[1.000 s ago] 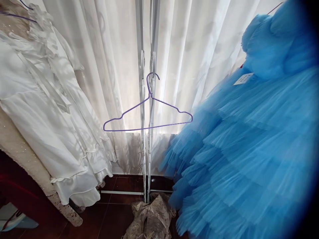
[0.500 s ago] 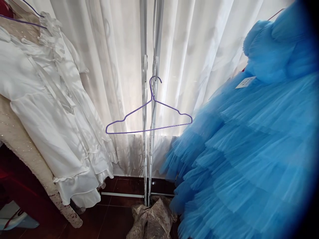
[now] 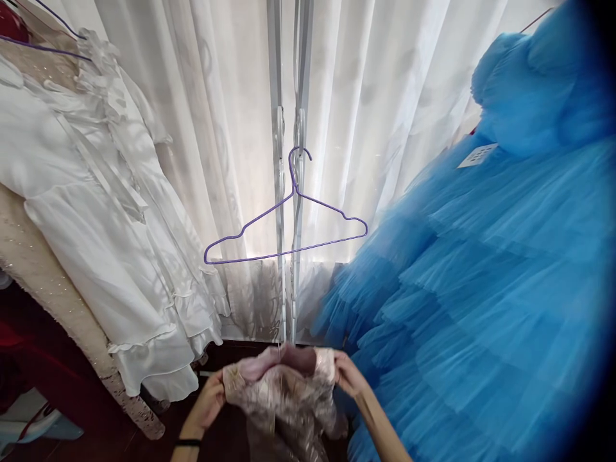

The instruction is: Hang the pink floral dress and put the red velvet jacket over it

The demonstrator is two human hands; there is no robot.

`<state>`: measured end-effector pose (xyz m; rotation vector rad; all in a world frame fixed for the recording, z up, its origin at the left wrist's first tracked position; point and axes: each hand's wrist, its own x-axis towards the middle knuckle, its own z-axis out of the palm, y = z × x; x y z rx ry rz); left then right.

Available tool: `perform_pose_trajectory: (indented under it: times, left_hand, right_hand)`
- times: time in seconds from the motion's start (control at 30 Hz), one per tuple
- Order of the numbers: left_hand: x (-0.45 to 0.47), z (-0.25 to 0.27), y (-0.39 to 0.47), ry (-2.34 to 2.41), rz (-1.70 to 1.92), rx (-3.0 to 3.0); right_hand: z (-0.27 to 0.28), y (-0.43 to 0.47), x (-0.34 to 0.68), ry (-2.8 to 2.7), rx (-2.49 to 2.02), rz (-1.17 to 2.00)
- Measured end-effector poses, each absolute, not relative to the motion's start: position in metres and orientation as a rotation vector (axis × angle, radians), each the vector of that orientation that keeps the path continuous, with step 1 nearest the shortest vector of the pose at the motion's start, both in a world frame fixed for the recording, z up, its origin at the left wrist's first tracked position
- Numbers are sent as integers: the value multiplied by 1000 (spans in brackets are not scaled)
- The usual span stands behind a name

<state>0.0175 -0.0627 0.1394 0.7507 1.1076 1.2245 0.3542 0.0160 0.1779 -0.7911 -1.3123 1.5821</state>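
A shiny pinkish-beige dress [image 3: 289, 398] is spread between my two hands at the bottom of the view, its neckline facing up. My left hand [image 3: 210, 399], with a dark band on the wrist, pinches one shoulder. The other shoulder is gripped by my right hand [image 3: 349, 374]. Above the dress hangs a bare purple wire hanger [image 3: 267, 255], hooked on the grey metal stand and apart from my hands. The lower part of the dress runs out of view.
White ruffled dress [image 3: 103, 250] hangs on the left, beside a sparkly cream garment [image 3: 58, 308]. A layered blue tulle gown [image 3: 481, 269] fills the right side. Behind the grey upright posts [image 3: 276, 58] is a pale curtain [image 3: 375, 83]. The floor is dark tile.
Both hands have come into view from below, holding the shiny dress by its shoulders. The dress has risen and its neckline now shows spread. The hanger hangs almost where it was.
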Motion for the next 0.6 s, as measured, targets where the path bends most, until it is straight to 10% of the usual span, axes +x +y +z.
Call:
perform_pose_trajectory:
  times: [0.6]
  left_hand:
    - [-36, 384, 2, 1141, 2300, 1343]
  right_hand:
    - [298, 43, 355, -1501, -486, 1412]
